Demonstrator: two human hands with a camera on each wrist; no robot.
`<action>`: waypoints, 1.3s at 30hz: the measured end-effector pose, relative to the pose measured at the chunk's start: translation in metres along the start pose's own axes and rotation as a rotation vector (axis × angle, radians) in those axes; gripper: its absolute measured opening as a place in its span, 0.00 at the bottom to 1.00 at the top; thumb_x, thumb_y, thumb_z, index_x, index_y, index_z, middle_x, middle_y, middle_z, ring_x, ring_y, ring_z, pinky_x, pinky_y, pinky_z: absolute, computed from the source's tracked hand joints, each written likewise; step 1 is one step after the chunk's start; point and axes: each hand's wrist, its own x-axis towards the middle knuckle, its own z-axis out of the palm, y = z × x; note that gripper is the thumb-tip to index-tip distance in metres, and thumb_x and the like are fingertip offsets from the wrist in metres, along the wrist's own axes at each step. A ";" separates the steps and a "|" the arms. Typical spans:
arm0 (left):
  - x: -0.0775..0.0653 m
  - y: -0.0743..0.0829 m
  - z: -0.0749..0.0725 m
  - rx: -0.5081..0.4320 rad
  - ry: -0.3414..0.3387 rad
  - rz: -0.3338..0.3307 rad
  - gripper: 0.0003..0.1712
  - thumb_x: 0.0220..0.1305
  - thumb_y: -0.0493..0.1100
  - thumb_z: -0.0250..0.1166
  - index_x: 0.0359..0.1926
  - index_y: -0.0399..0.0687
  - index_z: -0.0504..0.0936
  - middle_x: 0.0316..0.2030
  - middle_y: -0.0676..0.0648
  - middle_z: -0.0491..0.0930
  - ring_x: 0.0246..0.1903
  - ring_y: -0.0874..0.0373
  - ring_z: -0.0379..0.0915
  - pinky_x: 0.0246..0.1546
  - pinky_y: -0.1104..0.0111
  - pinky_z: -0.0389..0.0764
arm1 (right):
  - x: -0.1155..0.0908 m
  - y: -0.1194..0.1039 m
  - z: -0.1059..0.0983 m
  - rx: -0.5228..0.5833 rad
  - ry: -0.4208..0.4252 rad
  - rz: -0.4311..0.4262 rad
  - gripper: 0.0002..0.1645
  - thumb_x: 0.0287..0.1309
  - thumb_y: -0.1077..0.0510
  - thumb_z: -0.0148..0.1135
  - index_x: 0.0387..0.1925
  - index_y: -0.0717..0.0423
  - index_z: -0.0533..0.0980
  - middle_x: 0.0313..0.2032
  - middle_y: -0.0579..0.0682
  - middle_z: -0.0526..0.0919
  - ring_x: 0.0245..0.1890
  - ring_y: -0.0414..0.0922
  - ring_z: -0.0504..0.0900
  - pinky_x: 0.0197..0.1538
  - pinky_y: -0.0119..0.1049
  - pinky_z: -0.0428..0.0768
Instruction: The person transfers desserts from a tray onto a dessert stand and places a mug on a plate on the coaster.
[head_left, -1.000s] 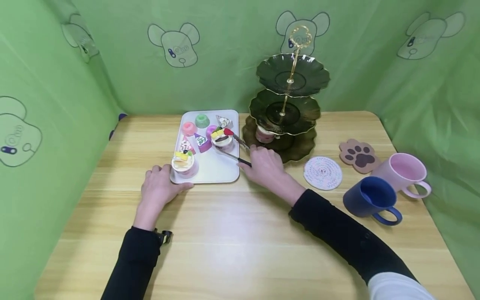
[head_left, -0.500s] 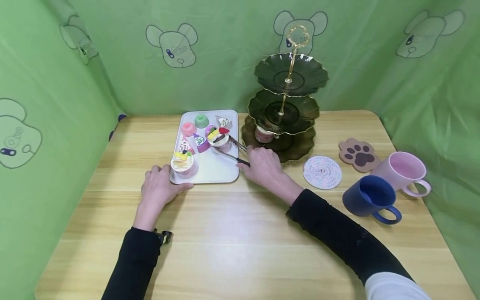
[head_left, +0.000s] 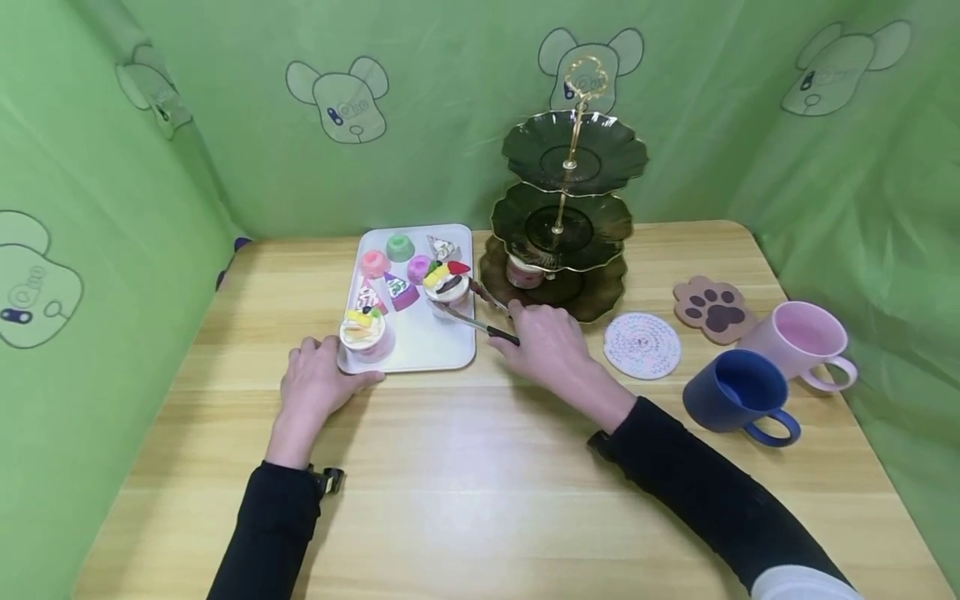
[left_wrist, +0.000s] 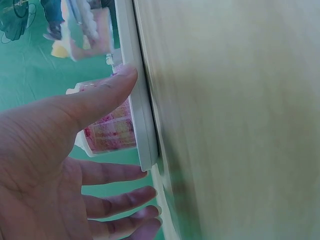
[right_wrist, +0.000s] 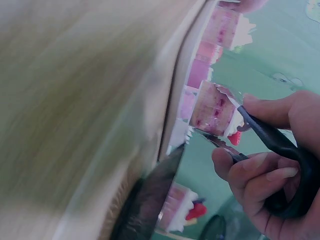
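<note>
My right hand (head_left: 551, 346) grips a pair of black-handled tongs (right_wrist: 270, 137). Its two arms stand on either side of a dessert cup (head_left: 447, 288) topped with yellow fruit and a strawberry. In the right wrist view the cup (right_wrist: 214, 109) shows pink layers between the tong tips, close over the white tray (head_left: 435, 350). At the tray's front left corner rests my left hand (head_left: 315, 379), thumb on the rim and fingers extended along the side. Next to it stands a second dessert cup (head_left: 363, 330). Behind are a green jelly (head_left: 400, 247), a pink one (head_left: 375, 264) and small cake slices (head_left: 401, 290).
A dark three-tier stand (head_left: 562, 225) with scalloped plates rises right of the tray, with another cup (head_left: 523, 273) on its lowest plate. Further right lie a round coaster (head_left: 642, 345), a paw-shaped coaster (head_left: 715, 309), a blue mug (head_left: 735, 390) and a pink mug (head_left: 798, 340).
Over the last half second, my right hand has shifted slightly right, and the cup between the tongs has moved right with it. My left hand keeps its place at the tray corner.
</note>
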 end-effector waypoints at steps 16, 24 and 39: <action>0.002 -0.003 -0.002 0.010 0.003 0.008 0.55 0.37 0.71 0.70 0.57 0.35 0.68 0.42 0.36 0.66 0.41 0.40 0.59 0.31 0.53 0.67 | -0.055 0.037 -0.039 0.013 0.013 0.027 0.41 0.52 0.29 0.55 0.53 0.58 0.73 0.22 0.53 0.78 0.15 0.47 0.73 0.13 0.38 0.63; 0.000 -0.006 -0.001 0.006 -0.013 -0.002 0.58 0.37 0.73 0.67 0.58 0.34 0.66 0.44 0.34 0.66 0.43 0.38 0.59 0.33 0.51 0.67 | -0.070 0.059 -0.050 -0.021 0.031 0.043 0.39 0.51 0.31 0.58 0.51 0.58 0.74 0.20 0.54 0.77 0.16 0.50 0.74 0.14 0.43 0.67; 0.002 -0.002 0.000 0.011 -0.022 0.017 0.58 0.35 0.74 0.68 0.56 0.34 0.67 0.42 0.34 0.67 0.41 0.38 0.59 0.32 0.52 0.66 | -0.081 0.098 -0.052 -0.056 0.030 0.139 0.33 0.50 0.34 0.60 0.39 0.60 0.73 0.15 0.53 0.69 0.10 0.49 0.66 0.10 0.39 0.59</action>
